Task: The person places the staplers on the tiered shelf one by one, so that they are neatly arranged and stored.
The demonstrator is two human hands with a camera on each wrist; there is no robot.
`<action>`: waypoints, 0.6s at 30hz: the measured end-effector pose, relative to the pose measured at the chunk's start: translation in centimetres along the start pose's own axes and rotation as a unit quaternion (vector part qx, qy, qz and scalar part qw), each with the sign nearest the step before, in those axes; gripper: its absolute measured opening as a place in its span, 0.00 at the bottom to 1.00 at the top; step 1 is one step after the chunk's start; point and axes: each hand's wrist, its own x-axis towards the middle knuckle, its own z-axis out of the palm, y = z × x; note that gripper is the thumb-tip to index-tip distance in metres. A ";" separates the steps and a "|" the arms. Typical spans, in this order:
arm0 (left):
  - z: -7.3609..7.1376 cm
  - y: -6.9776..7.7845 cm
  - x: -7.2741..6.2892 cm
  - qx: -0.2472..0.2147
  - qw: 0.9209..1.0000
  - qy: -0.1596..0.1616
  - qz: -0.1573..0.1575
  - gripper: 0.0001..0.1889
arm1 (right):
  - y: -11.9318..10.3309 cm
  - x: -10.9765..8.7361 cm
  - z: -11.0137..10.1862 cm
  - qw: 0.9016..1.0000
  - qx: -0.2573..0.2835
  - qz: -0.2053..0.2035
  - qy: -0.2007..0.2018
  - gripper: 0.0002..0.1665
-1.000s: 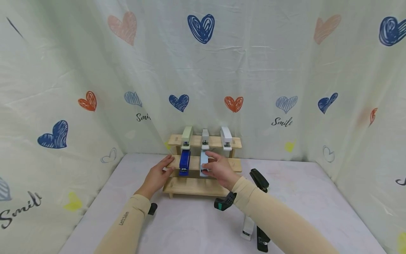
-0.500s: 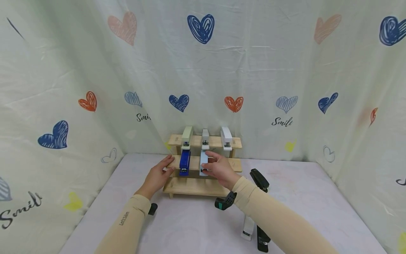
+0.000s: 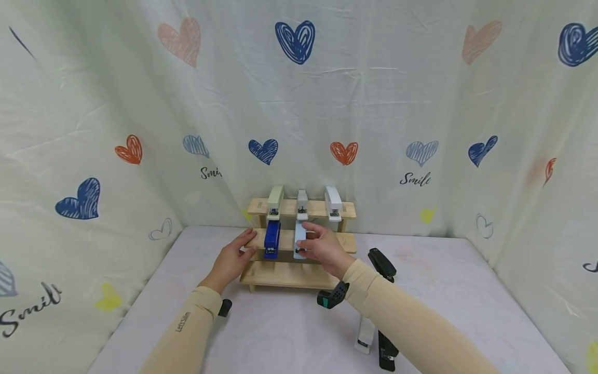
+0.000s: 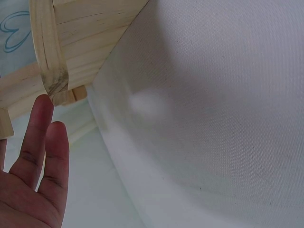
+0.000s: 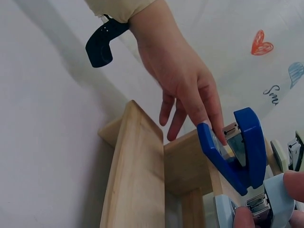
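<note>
On the middle tier of a wooden shelf stand is a light blue stapler. My right hand pinches it, and the right wrist view shows a thumb and fingertips on either side of the light blue stapler. Just left of it sits a dark blue stapler, whose jaws stand apart in the right wrist view. My left hand touches the left end of the middle tier, its fingers fairly straight. In the left wrist view, two extended fingers show below the wood.
On the top tier stand a pale green stapler, a grey stapler and a white stapler. To the right on the table lie a black stapler, another white stapler and another black stapler. A curtain hangs behind.
The light blue stapler has shifted very slightly in my right hand's grip. Otherwise both hands and the stand look the same as a second ago.
</note>
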 end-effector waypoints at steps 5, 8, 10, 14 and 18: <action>0.1 -0.1 0.1 0.000 1.000 0.000 0.002 0.26 | -0.1 -0.1 0.0 1.000 -0.003 -0.002 0.003 0.38; 0.1 0.0 0.1 -0.001 1.000 0.000 0.004 0.26 | 0.0 -0.1 -0.1 1.000 -0.014 -0.007 0.004 0.37; 0.0 0.0 0.0 -0.003 1.000 0.001 0.003 0.26 | 0.0 -0.2 -0.2 1.000 -0.021 -0.011 0.003 0.36; 0.0 0.1 0.0 -0.004 1.000 0.000 0.001 0.26 | 0.0 -0.4 -0.7 0.999 -0.032 -0.014 -0.003 0.36; 0.0 0.1 0.1 -0.001 1.000 -0.002 0.001 0.27 | 0.0 -0.7 -1.7 0.999 -0.045 -0.017 -0.011 0.36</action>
